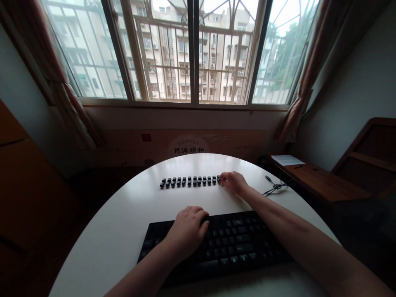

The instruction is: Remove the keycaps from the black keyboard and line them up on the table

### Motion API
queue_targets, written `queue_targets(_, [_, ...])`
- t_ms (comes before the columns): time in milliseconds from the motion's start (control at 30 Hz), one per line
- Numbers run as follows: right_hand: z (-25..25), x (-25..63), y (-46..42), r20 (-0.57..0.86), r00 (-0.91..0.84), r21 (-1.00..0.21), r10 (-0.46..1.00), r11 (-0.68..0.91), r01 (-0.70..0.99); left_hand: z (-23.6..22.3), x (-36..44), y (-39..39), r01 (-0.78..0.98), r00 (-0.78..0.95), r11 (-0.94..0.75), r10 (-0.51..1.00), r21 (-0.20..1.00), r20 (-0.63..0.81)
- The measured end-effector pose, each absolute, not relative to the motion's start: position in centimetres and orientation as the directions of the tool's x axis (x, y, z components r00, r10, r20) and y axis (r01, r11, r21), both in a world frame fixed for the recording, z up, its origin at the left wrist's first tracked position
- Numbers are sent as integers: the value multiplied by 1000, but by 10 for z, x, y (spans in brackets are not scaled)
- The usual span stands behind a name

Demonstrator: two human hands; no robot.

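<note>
A black computer keyboard (pixel 216 243) lies on the white table in front of me. My left hand (pixel 191 227) rests over its upper left part, fingers draped towards the back edge and thumb apart from them. Keys under this palm are hidden. Beyond the keyboard, small black keycaps (pixel 188 181) stand in two neat rows running left to right. At the right end of these rows is my right hand (pixel 232 182), fingertips and thumb pinched around a keycap (pixel 219 180) that is mostly covered. My right forearm passes above the keyboard's right side.
A black cable (pixel 275 187) with its plug lies coiled near the table's right edge. The round white table (pixel 102 235) has a curved rim. A wooden chair (pixel 324 177) with a paper (pixel 287 160) on it stands at right. Behind is a barred window (pixel 194 53) with curtains.
</note>
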State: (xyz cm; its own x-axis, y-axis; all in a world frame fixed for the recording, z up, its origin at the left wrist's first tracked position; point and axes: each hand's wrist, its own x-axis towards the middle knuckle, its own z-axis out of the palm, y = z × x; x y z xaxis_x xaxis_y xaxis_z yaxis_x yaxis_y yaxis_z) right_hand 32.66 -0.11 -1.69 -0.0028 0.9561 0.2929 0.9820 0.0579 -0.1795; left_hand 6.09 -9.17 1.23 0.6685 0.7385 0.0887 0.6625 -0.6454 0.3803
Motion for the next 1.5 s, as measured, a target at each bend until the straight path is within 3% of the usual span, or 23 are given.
queue_targets(400, [-16, 326, -4, 327, 9, -201, 945, 60, 978, 14, 63, -92, 675, 665, -642, 743, 364, 77])
queue_targets(667, [-16, 324, -5, 443, 4, -223, 897, 106, 969, 13, 62, -91, 672, 665, -645, 742, 365, 85])
queue_targets(967, [45, 324, -24, 685, -61, -291, 726, 349, 891, 14, 63, -90, 664, 676, -654, 732, 362, 81])
queue_targets(1067, [67, 319, -47, 724, 0, -429, 689, 450, 783, 14, 62, -90, 657, 682, -659, 726, 366, 84])
queue_targets(1167, [70, 312, -83, 558, 68, -715, 827, 438, 545, 14, 62, -90, 658, 682, -660, 726, 363, 83])
queue_targets(1267, [57, 304, -120, 288, -79, -893, 954, 297, 337, 14, 63, -90, 657, 686, -665, 723, 356, 85])
queue_targets(1367, [40, 300, -143, 132, -210, -970, 969, 170, 174, 15, 63, -90, 658, 685, -666, 723, 351, 86])
queue_targets(1500, [24, 305, -148, 63, -272, -994, 960, 83, 65, 15, 64, -91, 661, 685, -665, 724, 349, 83])
